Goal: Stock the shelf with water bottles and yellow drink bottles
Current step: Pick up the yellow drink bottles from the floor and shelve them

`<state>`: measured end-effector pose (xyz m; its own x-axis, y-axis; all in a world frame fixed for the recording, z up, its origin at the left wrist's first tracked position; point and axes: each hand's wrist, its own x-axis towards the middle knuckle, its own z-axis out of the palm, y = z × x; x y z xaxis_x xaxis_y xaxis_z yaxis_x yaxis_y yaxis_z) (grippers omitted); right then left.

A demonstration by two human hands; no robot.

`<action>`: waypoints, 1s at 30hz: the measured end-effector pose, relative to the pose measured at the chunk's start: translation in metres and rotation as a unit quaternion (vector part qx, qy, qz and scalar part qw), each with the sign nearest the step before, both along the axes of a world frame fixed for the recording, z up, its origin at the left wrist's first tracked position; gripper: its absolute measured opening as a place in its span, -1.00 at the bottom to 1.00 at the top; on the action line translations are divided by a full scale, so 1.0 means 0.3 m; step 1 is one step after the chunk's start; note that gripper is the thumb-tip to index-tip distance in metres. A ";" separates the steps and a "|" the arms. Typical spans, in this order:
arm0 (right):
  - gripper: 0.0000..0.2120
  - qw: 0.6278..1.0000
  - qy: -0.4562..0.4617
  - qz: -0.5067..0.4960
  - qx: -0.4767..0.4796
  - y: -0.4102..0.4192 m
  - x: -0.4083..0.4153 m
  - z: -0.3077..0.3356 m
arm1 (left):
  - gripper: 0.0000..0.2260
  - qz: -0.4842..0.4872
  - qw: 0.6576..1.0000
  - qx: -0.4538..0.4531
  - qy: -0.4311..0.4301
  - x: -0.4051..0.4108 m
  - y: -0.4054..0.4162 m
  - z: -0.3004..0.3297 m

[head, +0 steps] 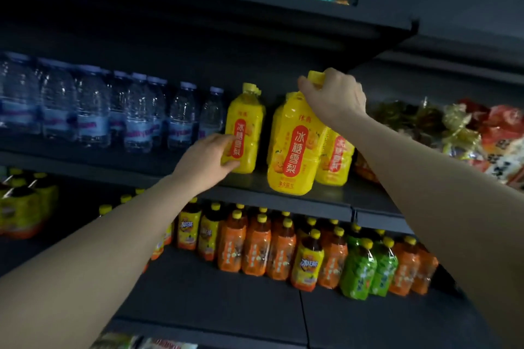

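Yellow drink bottles being set upright on the middle shelf (283,201).

The front yellow drink bottle (293,147) stands at the shelf edge, long axis vertical; the right hand (334,96) grips its neck from above. The left hand (209,161) grasps the base of a 2nd yellow bottle (245,127), just beside the water bottles (113,110).

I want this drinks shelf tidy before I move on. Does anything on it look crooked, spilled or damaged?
Nothing looks spilled or damaged. The big yellow bottle that the right hand holds by its top sits further forward than its neighbours, at the shelf edge. The left hand grips a smaller-looking yellow bottle standing beside the water bottles.
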<state>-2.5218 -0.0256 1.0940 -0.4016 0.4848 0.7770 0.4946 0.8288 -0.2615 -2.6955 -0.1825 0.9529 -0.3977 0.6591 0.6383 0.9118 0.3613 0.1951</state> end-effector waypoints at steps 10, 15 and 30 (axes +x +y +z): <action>-0.47 0.999 -0.026 -0.021 -0.022 0.084 -0.182 -0.081 | -0.30 0.027 0.998 0.002 -0.058 -0.153 0.149 -0.042; -0.40 0.997 0.011 -0.019 -0.080 0.065 -0.231 -0.145 | -0.22 0.001 0.994 0.022 -0.105 -0.209 0.192 -0.057; 0.01 0.989 -0.004 -0.080 -0.120 -0.071 -0.255 -0.316 | -0.40 -0.094 0.982 0.025 -0.161 -0.283 0.166 -0.061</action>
